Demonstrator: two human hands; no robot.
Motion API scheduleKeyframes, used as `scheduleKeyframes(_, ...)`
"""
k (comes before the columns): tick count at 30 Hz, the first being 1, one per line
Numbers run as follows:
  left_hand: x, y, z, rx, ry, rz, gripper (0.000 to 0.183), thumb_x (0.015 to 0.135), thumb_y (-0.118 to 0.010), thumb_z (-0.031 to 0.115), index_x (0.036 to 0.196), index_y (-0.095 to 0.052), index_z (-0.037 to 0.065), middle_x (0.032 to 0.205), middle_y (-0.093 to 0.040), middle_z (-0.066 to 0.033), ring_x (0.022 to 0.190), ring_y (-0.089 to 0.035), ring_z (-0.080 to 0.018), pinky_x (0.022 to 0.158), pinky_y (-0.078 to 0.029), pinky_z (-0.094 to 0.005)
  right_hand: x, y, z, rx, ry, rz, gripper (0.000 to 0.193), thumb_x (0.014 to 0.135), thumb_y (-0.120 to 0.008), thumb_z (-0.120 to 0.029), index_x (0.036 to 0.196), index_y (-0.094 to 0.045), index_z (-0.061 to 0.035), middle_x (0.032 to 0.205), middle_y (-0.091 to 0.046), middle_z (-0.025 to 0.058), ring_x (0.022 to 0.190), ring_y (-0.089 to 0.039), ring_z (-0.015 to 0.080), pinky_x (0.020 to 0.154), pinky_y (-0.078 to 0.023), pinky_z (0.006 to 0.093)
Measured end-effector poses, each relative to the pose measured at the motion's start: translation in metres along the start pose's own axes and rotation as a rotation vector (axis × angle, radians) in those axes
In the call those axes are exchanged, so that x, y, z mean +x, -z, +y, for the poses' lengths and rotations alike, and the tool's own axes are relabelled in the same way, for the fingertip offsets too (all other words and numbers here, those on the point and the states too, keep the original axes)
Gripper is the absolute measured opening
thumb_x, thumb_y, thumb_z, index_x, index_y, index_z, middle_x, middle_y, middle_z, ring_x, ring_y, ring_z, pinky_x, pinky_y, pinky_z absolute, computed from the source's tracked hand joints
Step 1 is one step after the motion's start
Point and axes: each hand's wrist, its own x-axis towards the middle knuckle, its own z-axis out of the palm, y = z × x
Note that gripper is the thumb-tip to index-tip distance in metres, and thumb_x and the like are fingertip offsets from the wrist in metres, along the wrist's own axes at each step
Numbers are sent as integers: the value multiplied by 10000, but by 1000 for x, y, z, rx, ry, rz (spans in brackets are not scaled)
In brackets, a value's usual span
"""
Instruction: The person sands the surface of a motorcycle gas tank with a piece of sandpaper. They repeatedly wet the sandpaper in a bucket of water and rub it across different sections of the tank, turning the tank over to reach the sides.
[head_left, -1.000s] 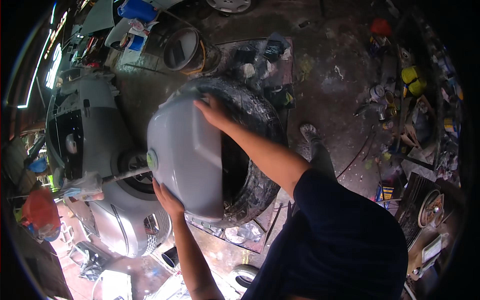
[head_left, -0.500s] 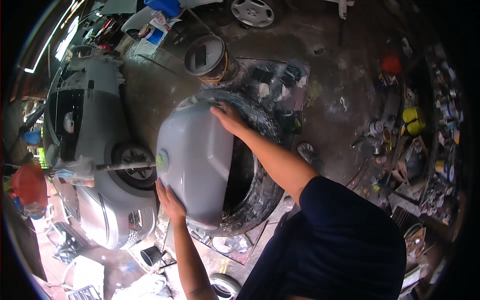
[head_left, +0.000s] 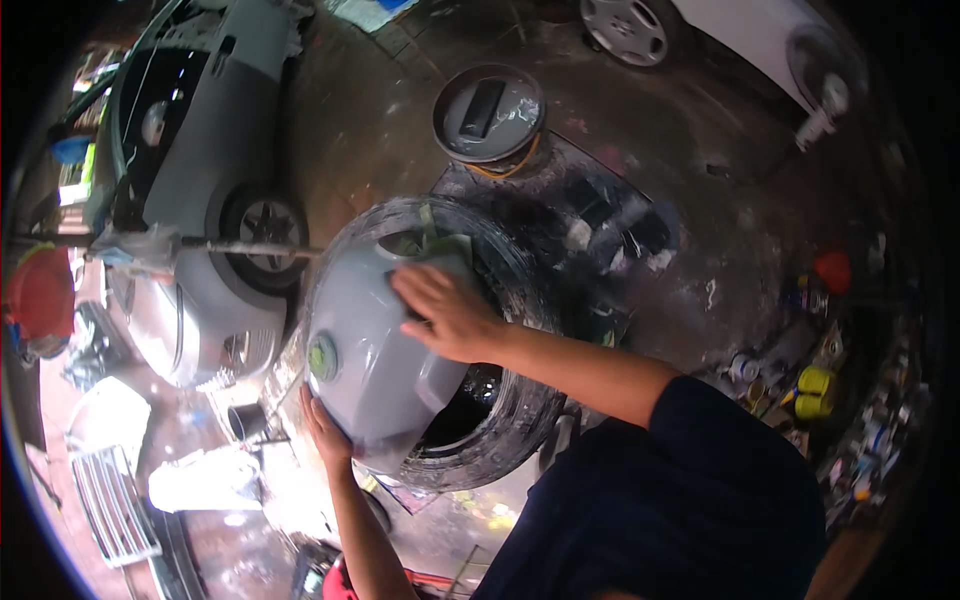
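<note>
A smooth grey motorcycle fuel tank [head_left: 365, 385] lies on a worn, paint-spattered tyre [head_left: 530, 420]. Green tape covers the round filler opening [head_left: 322, 357] on its left side, and more tape sits at its far end. My right hand [head_left: 450, 318] rests on the upper surface with fingers stretched out. A dark edge shows at its fingertips; whether it is a thin pad or shadow, I cannot tell. Against the tank's near left side lies my left hand [head_left: 325, 428], fingers extended and flat, steadying nothing else. The tank's underside is hidden.
Beyond the tyre stands a bucket [head_left: 490, 115] with a dark block on its lid. A grey car [head_left: 215, 130] is at the left, with a pole [head_left: 250, 245] across it. Yellow cans [head_left: 813, 390] and clutter line the right. A grille [head_left: 115, 505] lies near left.
My right hand has come from the tank's far end onto its upper surface. My left hand stays at the near left side. The whole view has turned.
</note>
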Motion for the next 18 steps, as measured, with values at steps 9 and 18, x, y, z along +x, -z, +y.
scheduleKeyframes(9, -9, -30, 31, -73, 262, 256, 524, 1058, -373, 325, 1451, -465, -11, 1525, -423, -216, 1426, -373, -354, 1185, -255, -405, -7, 31, 43, 115, 265, -257, 684, 966, -566, -401, 1435, -411, 72, 1559, -323, 236, 1447, -312, 382, 1181, -271, 500)
scheduleKeyframes(18, -13, -31, 39, 106, 174, 262, 492, 1055, -385, 311, 1455, -475, 38, 1516, -425, -213, 1420, -373, -365, 1172, -283, -412, 147, -46, 7, -109, 270, -690, 692, 1010, -428, -492, 1489, -380, 6, 1608, -285, 177, 1477, -270, 390, 1200, -196, 561)
